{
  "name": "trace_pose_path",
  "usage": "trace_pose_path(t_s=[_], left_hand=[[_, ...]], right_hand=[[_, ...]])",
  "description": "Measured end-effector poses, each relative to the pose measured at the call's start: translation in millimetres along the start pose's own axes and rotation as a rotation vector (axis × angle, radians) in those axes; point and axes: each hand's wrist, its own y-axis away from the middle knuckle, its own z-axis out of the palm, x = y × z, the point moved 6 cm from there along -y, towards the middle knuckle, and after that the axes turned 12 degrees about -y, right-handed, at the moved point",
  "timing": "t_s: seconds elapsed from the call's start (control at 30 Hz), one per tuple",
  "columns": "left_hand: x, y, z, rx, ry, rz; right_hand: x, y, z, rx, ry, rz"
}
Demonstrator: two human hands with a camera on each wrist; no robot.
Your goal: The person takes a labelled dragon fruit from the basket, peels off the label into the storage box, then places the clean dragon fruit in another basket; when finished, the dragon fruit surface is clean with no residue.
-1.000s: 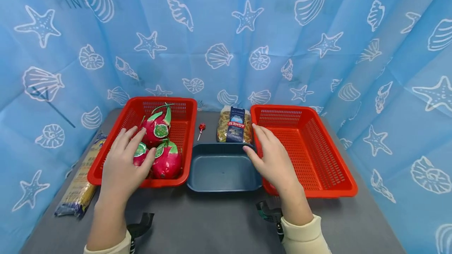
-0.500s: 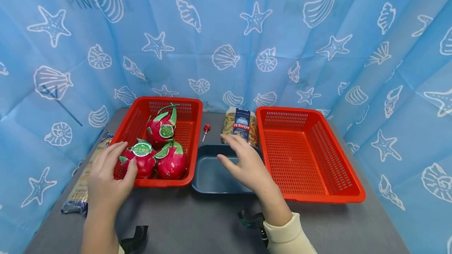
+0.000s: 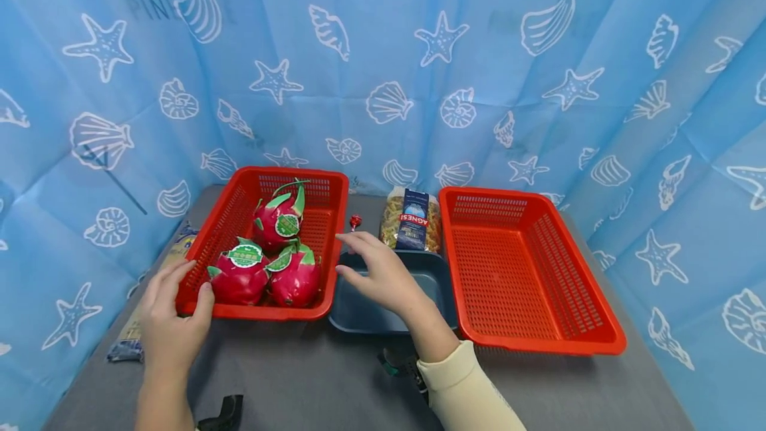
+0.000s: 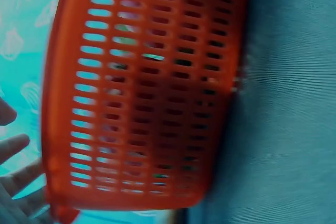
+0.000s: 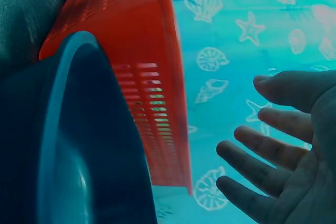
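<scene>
My left hand is at the front left corner of the left red basket, fingers spread and loosely bent; whether it touches the rim I cannot tell. Three dragon fruits with green stickers lie in that basket. Over the dark blue tray, my right hand reaches toward the basket's right side, holding nothing. The right wrist view shows this hand with its fingers apart from the basket wall. In the left wrist view the basket's slotted wall fills the middle, and fingertips show beside its rim.
A second red basket stands on the right. Behind the tray are a pasta bag and a red lollipop, its stick partly hidden. A long pasta packet lies left of the left basket, on the grey table.
My right hand has moved left, from the right basket's edge across the tray to the left basket. My left hand has drawn back and left from above the dragon fruits to the basket's corner.
</scene>
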Motion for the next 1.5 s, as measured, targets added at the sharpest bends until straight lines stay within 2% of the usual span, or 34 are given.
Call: trace_pose_path(t_s=[0.23, 0.4, 0.53, 0.8, 1.0, 1.13, 1.3, 1.5], left_hand=[[-23.4, 8.0, 14.9, 0.056, -0.015, -0.048], [-39.2, 14.9, 25.1, 0.075, -0.029, -0.081], [-47.2, 17.4, 29.8, 0.085, 0.018, -0.103], [-47.0, 16.9, 31.7, 0.092, 0.027, -0.089], [-45.8, 18.4, 30.6, 0.099, 0.024, -0.099], [-46.0, 19.0, 31.2, 0.093, 0.026, -0.105], [-47.7, 17.8, 33.4, 0.08, 0.023, -0.102], [-48.3, 18.7, 35.0, 0.077, 0.024, -0.1]], right_hand=[[0, -25.5, 19, -0.096, -0.017, -0.042], [6, -41.4, 34, -0.175, -0.036, -0.019], [14, -50.8, 45, -0.228, 0.018, 0.003], [23, -63.4, 58, -0.287, 0.072, 0.026], [28, -69.5, 62, -0.297, 0.056, 0.038], [26, -70.2, 63, -0.291, 0.032, 0.058], [25, -71.3, 64, -0.28, 0.061, 0.049], [23, -69.2, 66, -0.342, 0.109, 0.039]])
